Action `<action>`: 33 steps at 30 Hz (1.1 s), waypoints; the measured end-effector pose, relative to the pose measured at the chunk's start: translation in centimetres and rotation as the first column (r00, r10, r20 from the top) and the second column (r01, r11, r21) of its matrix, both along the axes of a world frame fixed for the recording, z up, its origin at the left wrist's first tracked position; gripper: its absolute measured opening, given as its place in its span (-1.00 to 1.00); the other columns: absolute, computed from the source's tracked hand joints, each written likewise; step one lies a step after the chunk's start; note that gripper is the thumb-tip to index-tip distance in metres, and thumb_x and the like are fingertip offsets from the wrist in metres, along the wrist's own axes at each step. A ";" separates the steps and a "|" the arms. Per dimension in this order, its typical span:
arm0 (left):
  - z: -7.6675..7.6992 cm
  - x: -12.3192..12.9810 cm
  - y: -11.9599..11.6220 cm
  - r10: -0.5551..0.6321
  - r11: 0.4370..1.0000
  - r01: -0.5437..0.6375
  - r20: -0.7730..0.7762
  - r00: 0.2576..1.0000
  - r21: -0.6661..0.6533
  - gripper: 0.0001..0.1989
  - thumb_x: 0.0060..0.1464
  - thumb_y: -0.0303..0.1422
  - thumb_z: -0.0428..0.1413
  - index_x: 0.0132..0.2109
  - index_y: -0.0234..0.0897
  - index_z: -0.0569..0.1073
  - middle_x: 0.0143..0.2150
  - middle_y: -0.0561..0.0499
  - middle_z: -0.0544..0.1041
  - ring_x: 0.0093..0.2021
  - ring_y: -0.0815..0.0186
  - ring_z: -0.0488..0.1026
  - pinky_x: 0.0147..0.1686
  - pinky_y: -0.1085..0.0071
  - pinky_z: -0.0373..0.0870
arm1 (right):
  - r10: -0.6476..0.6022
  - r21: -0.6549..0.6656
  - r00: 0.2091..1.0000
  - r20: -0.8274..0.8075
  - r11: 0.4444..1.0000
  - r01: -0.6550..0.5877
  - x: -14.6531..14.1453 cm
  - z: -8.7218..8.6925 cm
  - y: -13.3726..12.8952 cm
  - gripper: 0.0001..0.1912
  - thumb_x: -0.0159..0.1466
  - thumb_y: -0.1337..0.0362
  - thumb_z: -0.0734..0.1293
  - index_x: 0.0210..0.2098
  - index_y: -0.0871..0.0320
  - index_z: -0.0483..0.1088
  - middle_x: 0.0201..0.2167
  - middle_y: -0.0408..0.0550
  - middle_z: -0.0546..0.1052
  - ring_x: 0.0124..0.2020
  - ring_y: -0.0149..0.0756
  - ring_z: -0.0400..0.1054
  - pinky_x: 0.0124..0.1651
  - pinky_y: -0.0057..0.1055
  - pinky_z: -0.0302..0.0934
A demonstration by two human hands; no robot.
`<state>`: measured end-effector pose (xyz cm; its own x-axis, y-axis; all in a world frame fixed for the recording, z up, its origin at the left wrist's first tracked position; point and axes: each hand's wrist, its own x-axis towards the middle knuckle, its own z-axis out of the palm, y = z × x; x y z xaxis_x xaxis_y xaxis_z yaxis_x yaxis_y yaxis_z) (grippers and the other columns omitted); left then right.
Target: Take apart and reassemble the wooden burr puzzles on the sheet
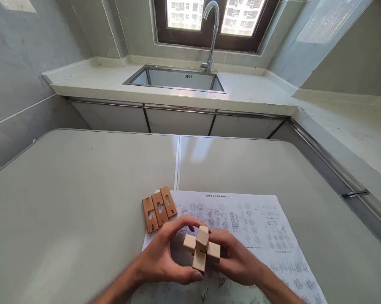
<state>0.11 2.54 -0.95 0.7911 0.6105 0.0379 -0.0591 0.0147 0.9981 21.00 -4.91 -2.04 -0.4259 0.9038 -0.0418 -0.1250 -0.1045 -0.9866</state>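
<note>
Between my two hands is a wooden burr puzzle (202, 248), made of several pale square-ended sticks that cross one another. My left hand (169, 252) curves around its left side, thumb against the lower stick and index finger reaching over the top. On the other side, my right hand (236, 258) grips the puzzle with its fingers partly hidden behind the sticks. Beneath both hands lies a printed instruction sheet (260, 249) with rows of small diagrams. Three brown flat wooden pieces (159, 209), with cut-out slots and numbers, lie beside each other near the sheet's upper left corner.
The pale table (82, 190) has a seam (177, 162) down its middle. Beyond it stands a white counter (247, 86) with a sink (174, 78) and a tall curved faucet (212, 33) under a window. Another stretch of counter (358, 126) runs along the right.
</note>
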 end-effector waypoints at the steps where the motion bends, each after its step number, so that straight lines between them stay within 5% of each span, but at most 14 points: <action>1: -0.1 0.0 0.0 0.013 1.000 -0.013 -0.009 1.000 0.016 -0.38 -0.13 -0.28 0.45 0.12 -0.17 0.52 0.02 -0.10 0.61 0.05 0.01 0.57 0.10 0.17 0.52 | -0.019 0.006 1.000 0.016 1.000 0.019 0.0 0.0 0.0 -0.70 0.39 0.12 0.44 -0.40 0.15 0.43 -0.50 -0.17 0.41 -0.49 -0.37 0.28 -0.39 -0.46 0.19; 9: 0.0 -0.2 -0.2 0.075 0.985 -0.072 -0.016 0.997 0.158 -0.35 -0.18 -0.41 0.44 0.12 -0.10 0.50 0.00 0.01 0.63 0.01 0.11 0.59 0.07 0.28 0.49 | -0.179 0.179 0.976 0.128 0.972 0.154 -0.3 -0.7 0.0 -0.77 0.37 0.24 0.41 -0.42 0.12 0.41 -0.46 -0.19 0.36 -0.41 -0.36 0.20 -0.33 -0.43 0.11; 15: -0.1 0.0 -0.4 0.209 0.932 -0.199 -0.002 0.978 0.303 -0.29 -0.20 -0.42 0.51 0.10 -0.07 0.43 0.05 0.02 0.63 0.08 0.12 0.59 0.13 0.27 0.48 | -0.332 0.044 0.936 0.119 0.943 0.329 -0.1 -2.1 -0.3 -0.83 0.25 0.32 0.50 -0.35 0.09 0.42 -0.45 -0.21 0.39 -0.45 -0.37 0.18 -0.41 -0.45 0.09; 20: -0.3 0.0 -0.7 0.236 0.919 -0.208 -0.046 0.971 0.336 -0.29 -0.18 -0.45 0.50 0.11 -0.08 0.40 0.08 0.01 0.62 0.08 0.13 0.59 0.14 0.26 0.47 | -0.287 -0.012 0.953 0.092 0.957 0.289 -0.1 -1.8 -0.3 -0.87 0.27 0.40 0.43 -0.23 0.07 0.43 -0.47 -0.22 0.42 -0.47 -0.38 0.29 -0.43 -0.48 0.18; 33: -0.7 0.0 -0.7 0.307 0.874 -0.228 -0.123 0.944 0.430 -0.37 -0.12 -0.33 0.44 0.09 -0.10 0.38 -0.09 0.02 0.58 -0.11 0.18 0.56 -0.08 0.30 0.48 | -0.299 -0.034 0.952 0.060 0.953 0.301 -0.2 -1.4 -0.6 -0.72 0.43 0.02 0.42 -0.14 0.05 0.35 -0.35 -0.13 0.56 -0.50 -0.37 0.47 -0.50 -0.49 0.20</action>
